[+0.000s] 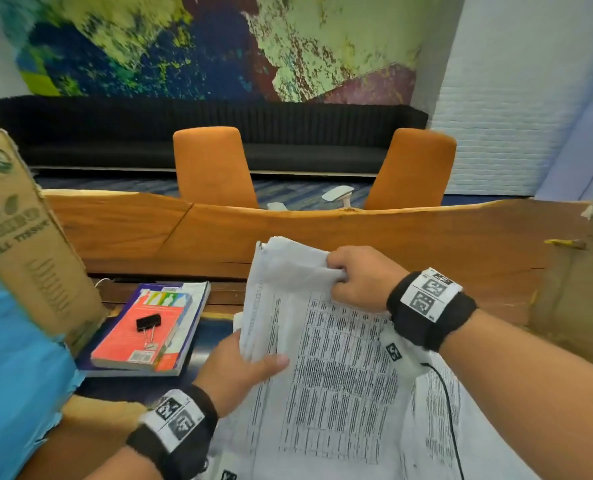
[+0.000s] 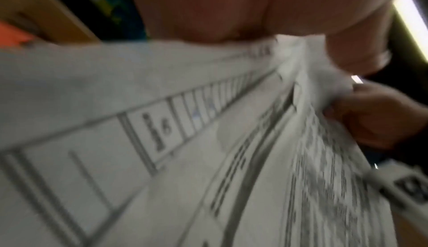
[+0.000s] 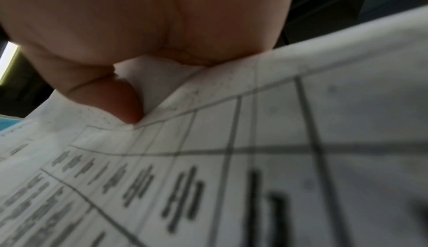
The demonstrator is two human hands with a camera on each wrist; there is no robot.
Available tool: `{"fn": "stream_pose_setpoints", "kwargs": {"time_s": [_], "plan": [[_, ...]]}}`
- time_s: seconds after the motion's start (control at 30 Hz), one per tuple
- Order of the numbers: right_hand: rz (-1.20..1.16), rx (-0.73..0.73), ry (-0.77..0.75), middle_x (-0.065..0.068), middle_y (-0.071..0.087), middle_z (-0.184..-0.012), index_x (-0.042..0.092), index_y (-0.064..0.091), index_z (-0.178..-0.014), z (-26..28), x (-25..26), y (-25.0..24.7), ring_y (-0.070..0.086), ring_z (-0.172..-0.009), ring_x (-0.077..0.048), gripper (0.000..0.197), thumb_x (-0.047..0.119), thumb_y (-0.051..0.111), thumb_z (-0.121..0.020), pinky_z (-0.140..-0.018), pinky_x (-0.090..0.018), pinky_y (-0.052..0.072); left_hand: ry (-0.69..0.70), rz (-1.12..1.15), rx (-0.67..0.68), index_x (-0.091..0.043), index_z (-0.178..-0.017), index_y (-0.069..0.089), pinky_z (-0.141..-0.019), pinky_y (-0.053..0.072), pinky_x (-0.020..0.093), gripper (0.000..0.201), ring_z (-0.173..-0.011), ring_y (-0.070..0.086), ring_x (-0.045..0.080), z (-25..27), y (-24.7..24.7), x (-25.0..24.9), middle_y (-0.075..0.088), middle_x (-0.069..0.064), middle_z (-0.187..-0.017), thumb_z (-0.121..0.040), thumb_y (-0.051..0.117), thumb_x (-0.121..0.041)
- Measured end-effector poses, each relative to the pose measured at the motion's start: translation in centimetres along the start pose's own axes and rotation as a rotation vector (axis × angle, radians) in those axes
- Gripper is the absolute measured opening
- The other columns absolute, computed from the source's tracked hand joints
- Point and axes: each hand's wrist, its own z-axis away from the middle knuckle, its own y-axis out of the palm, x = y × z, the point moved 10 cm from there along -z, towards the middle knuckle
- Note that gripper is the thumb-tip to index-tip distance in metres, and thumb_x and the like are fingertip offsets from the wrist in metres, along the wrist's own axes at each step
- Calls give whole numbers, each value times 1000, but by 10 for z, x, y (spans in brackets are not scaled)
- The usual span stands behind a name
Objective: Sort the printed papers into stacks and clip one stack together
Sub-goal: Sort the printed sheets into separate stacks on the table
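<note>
Holding: the left hand point(image 1: 237, 367) and right hand point(image 1: 360, 277) both grip one sheaf of printed papers point(image 1: 326, 355), raised over the near side of the wooden table point(image 1: 218, 230).
Left hand: thumb lies across the sheaf's left edge, pinching it; the fingers are behind the sheets and hidden.
Right hand: fingers are curled around the bunched upper right corner of the top sheets; fingertips are hidden inside the fold.
Printed papers: tables of small text, too blurred to read; the lower edge is cut off by the frame.
Loose sheets: more printed pages point(image 1: 437, 420) lie under the right forearm, partly covered by it and by a black cable point(image 1: 449, 410).
Wrist views: both are filled by paper and palm; motion blur hides detail.
Binder clip: a black binder clip point(image 1: 148, 323) rests on a red book point(image 1: 149, 327), left of the sheaf and apart from it.
Left edge: a cardboard box point(image 1: 21, 244) stands just beside the book.
Right edge: brown cardboard point(image 1: 575, 282), partly cut off.
Open room: bare wood shows beyond the sheaf up to the table's far edge; two orange chairs point(image 1: 212, 168) stand past it.
</note>
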Motion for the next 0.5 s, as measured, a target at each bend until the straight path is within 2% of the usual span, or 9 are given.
{"fn": "stream_pose_setpoints", "kwargs": {"time_s": [0.1,0.17,0.2,0.23,0.3,0.33,0.37,0.43,0.5], "plan": [[46,-29,-24,6,57,-82,27,54,-72,-6,3,-2,57,-75,-16,11,21,59,-81,-64,-33,47,-37,-47,-192,-26,-102,68,-88,56,44,29,-91,72,14,-5,-6,6,77,-2,-95,-76,80,-17],[148,-148,-18,10,52,-85,32,50,-77,-4,0,-6,53,-77,-13,12,30,58,-85,-68,-33,43,-34,-47,-242,-29,-95,69,-86,57,47,22,-89,72,17,-5,-10,9,76,-1,-92,-82,73,-11],[173,-256,18,12,51,-92,33,52,-86,1,-7,-11,51,-83,-11,7,36,58,-87,-73,-32,41,-30,-43,-249,-28,-94,69,-84,57,48,21,-87,72,19,-6,-12,9,76,1,-91,-83,71,-11],[154,-374,88,11,51,-105,31,54,-101,10,-20,-16,49,-94,-10,19,40,61,-86,-82,-33,42,-32,-39,-257,-26,-95,69,-82,58,48,20,-85,73,20,-5,-16,9,76,3,-90,-84,71,-10],[-109,-529,342,2,44,-135,22,46,-133,34,-70,-9,44,-120,-15,62,44,71,-81,-102,-40,41,-42,-4,-278,-20,-95,69,-77,59,45,18,-81,73,21,-6,-27,10,76,5,-86,-84,70,-6],[-349,-526,476,-3,42,-143,17,41,-140,47,-92,7,44,-126,-19,72,42,74,-81,-106,-43,40,-48,23,-281,-19,-96,68,-73,60,40,18,-80,73,20,-6,-31,10,76,5,-86,-85,69,-5],[-624,-473,587,-7,44,-145,13,42,-141,55,-111,36,47,-126,-22,71,39,73,-83,-104,-44,42,-48,49,-273,-18,-97,67,-70,60,34,18,-80,73,18,-6,-31,8,76,4,-87,-86,68,-4],[-1130,-278,723,-13,58,-132,7,55,-128,64,-115,101,60,-108,-24,47,29,68,-88,-92,-42,50,-43,59,-267,-20,-98,66,-72,58,31,19,-85,71,16,-7,-28,7,74,2,-91,-87,65,-3],[-1284,-190,719,-7,65,-121,12,63,-115,63,-99,133,62,-108,-25,33,23,70,-85,-98,-46,48,-52,49,-263,-25,-96,64,-76,57,35,23,-90,70,22,-9,-15,9,72,3,-93,-90,60,-3]]}}
